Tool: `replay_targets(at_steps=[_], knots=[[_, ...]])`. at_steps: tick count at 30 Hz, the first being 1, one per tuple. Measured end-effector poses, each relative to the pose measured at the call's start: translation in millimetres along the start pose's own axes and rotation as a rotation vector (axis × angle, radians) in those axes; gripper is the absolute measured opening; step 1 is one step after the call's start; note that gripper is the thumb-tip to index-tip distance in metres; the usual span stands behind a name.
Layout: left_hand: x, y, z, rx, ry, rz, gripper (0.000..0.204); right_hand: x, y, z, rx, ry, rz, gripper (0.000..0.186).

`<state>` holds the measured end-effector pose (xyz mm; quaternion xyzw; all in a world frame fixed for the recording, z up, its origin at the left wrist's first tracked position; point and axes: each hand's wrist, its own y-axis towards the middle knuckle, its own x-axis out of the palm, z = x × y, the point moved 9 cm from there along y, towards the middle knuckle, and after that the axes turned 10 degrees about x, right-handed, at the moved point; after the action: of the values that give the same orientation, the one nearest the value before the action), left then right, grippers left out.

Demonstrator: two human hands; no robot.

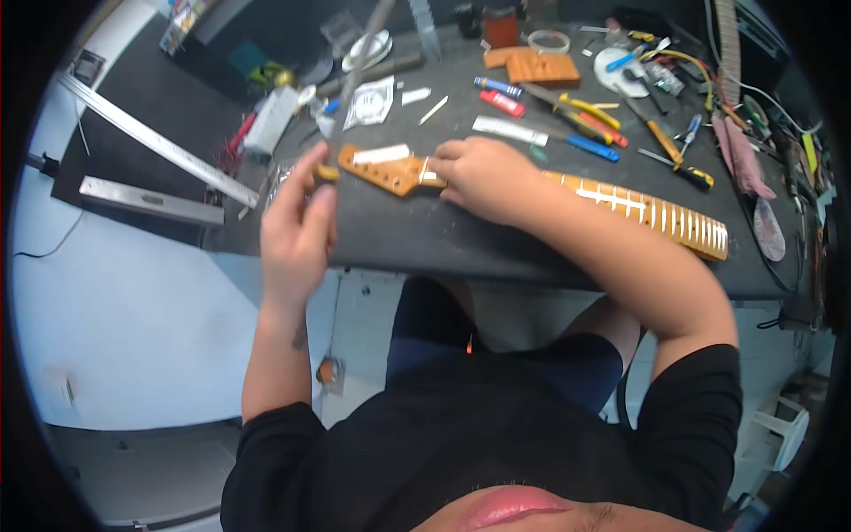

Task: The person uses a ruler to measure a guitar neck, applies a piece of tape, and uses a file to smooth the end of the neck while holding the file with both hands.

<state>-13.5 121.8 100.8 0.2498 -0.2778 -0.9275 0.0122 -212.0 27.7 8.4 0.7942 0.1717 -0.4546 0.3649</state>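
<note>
My left hand (298, 222), at left of centre, is closed round the yellowish handle (327, 173) of a long, thin metal tool (347, 97), seemingly a file, held upright and slightly blurred. A light-wood guitar neck (684, 229) lies across the bench, headstock (392, 179) to the left, with white strips over its frets. A white strip (379, 152) rests on the headstock. My right hand (483, 179) rests with bent fingers on the neck at the nut end, gripping it or something small there; its fingertips are partly hidden.
The dark bench (425, 239) holds metal straightedges (151, 199) at left, a wooden block (541, 66), screwdrivers (698, 175), pliers (581, 115) and several other small tools behind the neck. A pink cloth (743, 155) lies at right. A white stool (780, 430) stands low right.
</note>
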Motion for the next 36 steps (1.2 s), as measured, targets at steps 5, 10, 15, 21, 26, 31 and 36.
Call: replay_targets(at_steps=[5, 10, 15, 21, 26, 31, 36], knots=[[18.6, -111.2, -19.3, 0.052, 0.430, -0.137, 0.050, -1.4, -17.6, -17.1, -0.109, -0.124, 0.039, 0.043], [36.3, -137.4, -11.4, -0.179, 0.379, -0.168, 0.049, -0.8, -22.1, -20.9, -0.068, -0.108, -0.033, 0.046], [57.4, -153.7, -7.5, -0.259, 0.407, -0.255, 0.048, 0.2, -30.5, -19.1, -0.090, -0.136, 0.036, 0.045], [52.4, -155.6, -2.8, -0.107, 0.459, -0.144, 0.052, 3.3, -27.3, -23.2, -0.090, -0.139, 0.126, 0.042], [61.6, -154.2, -1.6, -0.142, 0.515, -0.173, 0.050, 8.5, -30.8, -20.2, -0.085, -0.198, 0.128, 0.043], [67.4, -123.9, -8.9, -0.113, 0.512, -0.154, 0.046, 12.9, -31.3, -21.9, -0.110, -0.213, 0.147, 0.045], [76.4, -123.3, -1.9, -0.127, 0.574, -0.168, 0.044, 12.2, -32.8, -17.2, -0.099, -0.222, 0.094, 0.042]])
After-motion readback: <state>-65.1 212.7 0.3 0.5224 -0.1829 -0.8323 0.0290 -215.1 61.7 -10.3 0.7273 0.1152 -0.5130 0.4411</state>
